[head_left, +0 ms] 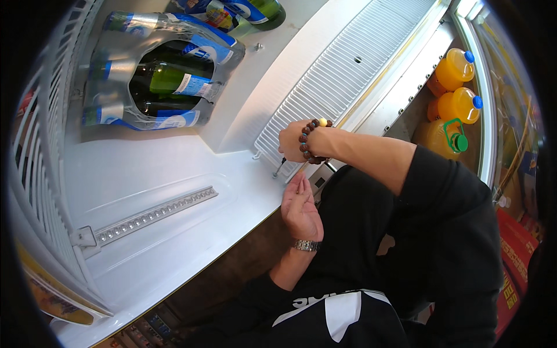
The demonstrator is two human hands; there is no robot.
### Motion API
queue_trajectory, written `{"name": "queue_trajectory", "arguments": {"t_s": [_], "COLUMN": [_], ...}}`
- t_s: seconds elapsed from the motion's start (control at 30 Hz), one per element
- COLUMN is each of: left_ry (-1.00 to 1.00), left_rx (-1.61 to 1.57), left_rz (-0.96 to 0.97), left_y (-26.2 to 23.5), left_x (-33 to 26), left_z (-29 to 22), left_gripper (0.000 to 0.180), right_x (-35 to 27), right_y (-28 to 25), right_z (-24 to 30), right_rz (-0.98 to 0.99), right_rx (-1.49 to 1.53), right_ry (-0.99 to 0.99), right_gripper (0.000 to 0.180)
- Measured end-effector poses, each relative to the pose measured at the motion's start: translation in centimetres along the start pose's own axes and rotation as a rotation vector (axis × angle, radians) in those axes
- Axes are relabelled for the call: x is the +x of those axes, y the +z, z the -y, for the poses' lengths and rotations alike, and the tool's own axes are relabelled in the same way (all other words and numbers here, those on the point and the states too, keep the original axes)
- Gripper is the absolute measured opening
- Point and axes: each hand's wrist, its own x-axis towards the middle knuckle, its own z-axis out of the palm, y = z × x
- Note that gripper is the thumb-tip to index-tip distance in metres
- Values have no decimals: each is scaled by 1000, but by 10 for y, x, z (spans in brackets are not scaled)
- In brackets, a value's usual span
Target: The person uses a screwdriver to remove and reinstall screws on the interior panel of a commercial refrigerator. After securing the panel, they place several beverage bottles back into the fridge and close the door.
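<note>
My right hand (295, 141), with a brown bead bracelet (304, 139) at its wrist, is closed around what looks like a screwdriver (282, 163). Only a short dark part and a thin shaft of it show below the fist. Its tip points down at the white cabinet floor (156, 168), by the front corner of a white wire rack (342, 75). Just below, my left hand (303, 214) is turned palm up, a metal watch (306, 245) on its wrist. Its thumb and fingers are pinched together near the floor's front edge; what they hold is too small to name.
Shrink-wrapped green bottles (180, 81) lie on a raised step at the back left. A slotted metal strip (156, 214) rests on the cabinet floor. White wire shelving (46, 145) curves along the left. Orange drink bottles (455, 69) stand at right, beside the door frame (487, 110).
</note>
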Motion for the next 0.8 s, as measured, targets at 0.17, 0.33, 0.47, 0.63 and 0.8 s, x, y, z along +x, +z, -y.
{"name": "queue_trajectory", "arguments": {"t_s": [0.17, 0.33, 0.47, 0.63, 0.8], "left_ry": [-19, -30, -33, -19, -4], "left_rx": [-34, -79, -51, -42, -8], "left_rz": [7, 21, 4, 14, -18], "left_y": [-1, -1, -2, -2, 1], "left_x": [0, 1, 1, 1, -1], "left_z": [0, -1, -1, 0, 1], "left_gripper": [46, 49, 48, 46, 46], "right_x": [-23, -27, -17, -8, 2], "right_y": [9, 16, 25, 29, 16], "right_z": [4, -1, -15, -28, -21], "right_rz": [-59, -110, -197, -358, -164], "right_rx": [23, -28, 6, 10, 18], "right_ry": [-54, -176, -285, -442, -250], "right_gripper": [37, 30, 26, 13, 13]}}
